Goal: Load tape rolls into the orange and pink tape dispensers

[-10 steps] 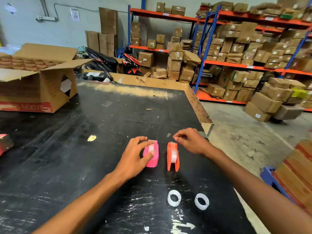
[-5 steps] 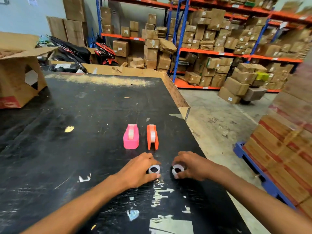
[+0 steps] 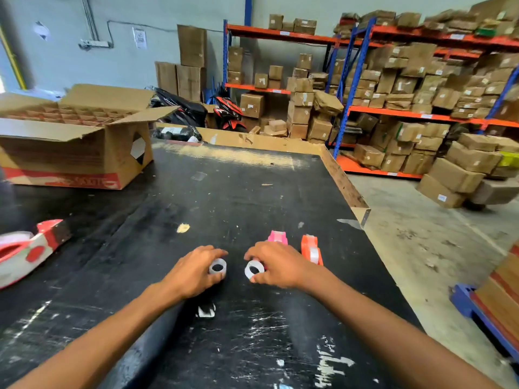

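Head view gives me two white tape rolls over the black table [image 3: 224,197]: left roll [image 3: 217,267] pinched in my left hand [image 3: 193,272], right roll [image 3: 254,269] pinched in my right hand [image 3: 276,265]. Just beyond my right hand stand the pink dispenser [image 3: 277,237] and, beside it, the orange dispenser [image 3: 311,248]. An open cardboard box [image 3: 75,144] sits far left.

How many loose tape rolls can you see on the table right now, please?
2: one tape roll held by the left hand, the other tape roll held by the right hand. None seems hidden.
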Action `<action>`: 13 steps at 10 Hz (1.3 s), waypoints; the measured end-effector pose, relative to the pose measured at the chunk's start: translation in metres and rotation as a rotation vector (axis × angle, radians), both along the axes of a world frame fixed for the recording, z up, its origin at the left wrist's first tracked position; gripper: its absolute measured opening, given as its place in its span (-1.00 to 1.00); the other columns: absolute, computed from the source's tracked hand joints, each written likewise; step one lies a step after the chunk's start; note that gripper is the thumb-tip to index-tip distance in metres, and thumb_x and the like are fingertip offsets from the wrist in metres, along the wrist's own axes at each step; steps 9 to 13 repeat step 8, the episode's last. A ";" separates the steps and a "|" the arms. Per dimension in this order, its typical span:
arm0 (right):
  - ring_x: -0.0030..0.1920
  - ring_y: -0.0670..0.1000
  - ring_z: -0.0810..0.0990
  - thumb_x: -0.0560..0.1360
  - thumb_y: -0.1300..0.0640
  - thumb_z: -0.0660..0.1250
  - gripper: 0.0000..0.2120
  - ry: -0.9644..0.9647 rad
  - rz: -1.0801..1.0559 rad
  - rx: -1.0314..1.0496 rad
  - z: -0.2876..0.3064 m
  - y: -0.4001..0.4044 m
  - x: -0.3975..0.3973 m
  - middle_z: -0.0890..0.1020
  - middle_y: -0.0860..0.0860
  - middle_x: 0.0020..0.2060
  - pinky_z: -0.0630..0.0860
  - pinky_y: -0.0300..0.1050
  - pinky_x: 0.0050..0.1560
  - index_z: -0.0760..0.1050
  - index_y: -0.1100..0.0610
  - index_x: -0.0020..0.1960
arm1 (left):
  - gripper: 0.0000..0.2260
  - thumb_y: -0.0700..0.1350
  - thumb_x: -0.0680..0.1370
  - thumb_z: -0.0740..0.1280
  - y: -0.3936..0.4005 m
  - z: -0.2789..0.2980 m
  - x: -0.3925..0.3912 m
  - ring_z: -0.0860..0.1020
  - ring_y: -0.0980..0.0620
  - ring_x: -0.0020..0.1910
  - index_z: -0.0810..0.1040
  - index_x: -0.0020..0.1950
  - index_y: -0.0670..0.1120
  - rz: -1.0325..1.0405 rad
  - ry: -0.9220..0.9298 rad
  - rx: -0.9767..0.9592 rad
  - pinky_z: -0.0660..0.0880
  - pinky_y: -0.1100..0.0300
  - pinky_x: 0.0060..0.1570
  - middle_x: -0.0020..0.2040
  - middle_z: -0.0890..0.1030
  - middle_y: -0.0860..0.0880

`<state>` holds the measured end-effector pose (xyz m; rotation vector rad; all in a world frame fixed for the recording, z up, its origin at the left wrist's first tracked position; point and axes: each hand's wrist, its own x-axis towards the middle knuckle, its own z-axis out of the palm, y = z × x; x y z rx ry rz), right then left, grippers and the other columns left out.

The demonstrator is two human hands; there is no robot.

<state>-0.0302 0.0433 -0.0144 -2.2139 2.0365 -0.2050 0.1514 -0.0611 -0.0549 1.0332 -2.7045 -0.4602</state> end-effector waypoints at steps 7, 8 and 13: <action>0.16 0.19 0.52 0.44 0.00 0.37 -0.56 0.140 -0.052 0.031 -0.015 -0.057 -0.015 0.61 0.13 0.10 0.27 -0.02 0.26 0.46 0.11 0.28 | -0.41 0.09 0.45 0.37 -0.036 -0.002 -0.030 0.41 -0.09 0.34 0.33 0.43 -0.02 -0.024 -0.081 0.069 0.43 0.03 0.21 0.34 0.47 -0.07; 0.18 0.19 0.48 0.49 -0.01 0.32 -0.59 0.128 -0.061 0.002 -0.008 -0.044 -0.017 0.58 0.15 0.10 0.25 -0.01 0.30 0.45 0.11 0.30 | -0.40 0.13 0.47 0.34 -0.026 0.003 -0.027 0.37 -0.04 0.37 0.31 0.45 -0.01 -0.030 -0.079 0.031 0.41 0.06 0.23 0.35 0.44 -0.04; 0.18 0.19 0.48 0.49 -0.01 0.32 -0.59 0.128 -0.061 0.002 -0.008 -0.044 -0.017 0.58 0.15 0.10 0.25 -0.01 0.30 0.45 0.11 0.30 | -0.40 0.13 0.47 0.34 -0.026 0.003 -0.027 0.37 -0.04 0.37 0.31 0.45 -0.01 -0.030 -0.079 0.031 0.41 0.06 0.23 0.35 0.44 -0.04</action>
